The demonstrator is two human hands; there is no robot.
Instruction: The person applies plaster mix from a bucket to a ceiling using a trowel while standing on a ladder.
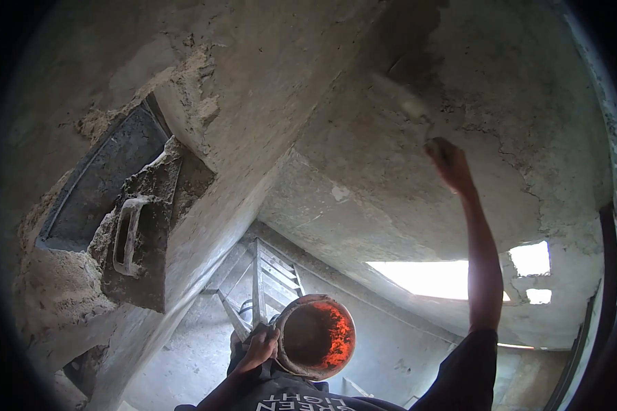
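Observation:
My right hand is raised high to the wall and closed around the handle of what looks like a paint roller. The pale roller is smeared by motion, its length close against a dark, damp-looking patch of wall. Low in front of my chest, my left hand grips the near side of a round bucket by its rim. Orange shows on the bucket's inner wall, while greyish, muddy-looking material covers much of the inside.
A metal stepladder stands behind the bucket. On the left, a rough-edged wall recess holds a dark panel with a whitish rectangular loop. Bright openings pierce the wall at right. Cracks run through the plaster.

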